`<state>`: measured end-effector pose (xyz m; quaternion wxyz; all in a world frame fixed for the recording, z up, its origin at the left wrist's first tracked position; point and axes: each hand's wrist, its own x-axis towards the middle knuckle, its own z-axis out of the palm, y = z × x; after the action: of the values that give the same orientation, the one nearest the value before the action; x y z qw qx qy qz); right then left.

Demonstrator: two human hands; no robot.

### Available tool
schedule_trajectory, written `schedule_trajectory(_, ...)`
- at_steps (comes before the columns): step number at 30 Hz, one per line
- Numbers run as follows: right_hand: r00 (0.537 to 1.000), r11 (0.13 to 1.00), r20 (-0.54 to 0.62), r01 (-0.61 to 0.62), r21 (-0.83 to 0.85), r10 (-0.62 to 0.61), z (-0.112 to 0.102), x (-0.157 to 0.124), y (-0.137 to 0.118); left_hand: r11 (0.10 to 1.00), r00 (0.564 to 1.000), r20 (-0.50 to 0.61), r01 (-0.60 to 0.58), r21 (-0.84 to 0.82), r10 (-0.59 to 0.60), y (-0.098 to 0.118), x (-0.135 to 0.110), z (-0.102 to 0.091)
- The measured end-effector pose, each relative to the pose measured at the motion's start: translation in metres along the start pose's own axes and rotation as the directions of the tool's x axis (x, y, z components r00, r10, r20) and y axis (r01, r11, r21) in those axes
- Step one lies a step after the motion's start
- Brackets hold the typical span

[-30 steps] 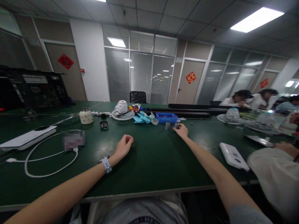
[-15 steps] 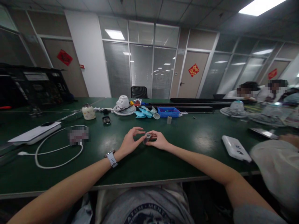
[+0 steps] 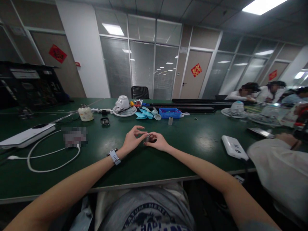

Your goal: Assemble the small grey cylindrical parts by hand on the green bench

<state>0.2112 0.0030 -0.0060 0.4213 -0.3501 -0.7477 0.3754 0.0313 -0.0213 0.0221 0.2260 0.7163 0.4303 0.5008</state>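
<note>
Pinching a small grey cylinder point(image 3: 147, 138) between both sets of fingers, I hold it just above the green bench point(image 3: 197, 150), near the middle of the view. My right hand point(image 3: 157, 142) grips it from the 3 o'clock side, thumb and forefinger closed on it. My left hand point(image 3: 132, 140) meets it from 9 o'clock, thumb and forefinger touching its top end, the other fingers point(image 3: 137, 128) spread and lifted. A watch point(image 3: 114, 156) sits on my left wrist.

At 12 o'clock from the cylinder, further across the bench, a second small cylinder point(image 3: 170, 120) stands upright, with a blue tray point(image 3: 169, 113) just behind it. Pale blue fan blades point(image 3: 146, 114) lie beside the tray, and a white fan grille with its motor housing point(image 3: 123, 107) sits at about 11 o'clock. A cream bottle point(image 3: 85, 113) and a dark ring point(image 3: 105, 121) lie toward 10 o'clock. At 9 o'clock a white cable point(image 3: 51, 157) loops beside a flat white device point(image 3: 26, 135). At 3 o'clock lies a white power bank point(image 3: 234, 147), near another person's sleeve point(image 3: 281, 176).
</note>
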Motion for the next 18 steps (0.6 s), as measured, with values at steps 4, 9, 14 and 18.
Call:
schedule_trajectory(4, 1.0, 1.0, 0.005, -0.008, 0.001, 0.008, 0.0, 0.0, -0.001, 1.0, 1.0, 0.024, -0.01, 0.016, 0.009, 0.003, 0.004, 0.002)
schedule_trajectory(9, 1.0, 0.999, -0.008, -0.024, -0.029, 0.024, -0.001, 0.001, -0.001, 0.996, 0.996, -0.062, -0.064, 0.065, 0.068, 0.013, 0.009, 0.0)
schedule_trajectory(14, 0.998, 0.997, -0.059, -0.029, -0.073, 0.025, 0.001, -0.001, 0.0, 0.999, 0.98, -0.2, 0.002, 0.033, 0.005, -0.003, 0.007, -0.022)
schedule_trajectory(18, 0.992, 0.994, -0.126, -0.02, -0.108, 0.006, -0.02, 0.001, 0.005, 0.972, 0.966, 0.113, 0.233, 0.008, -0.232, -0.034, 0.0, -0.031)
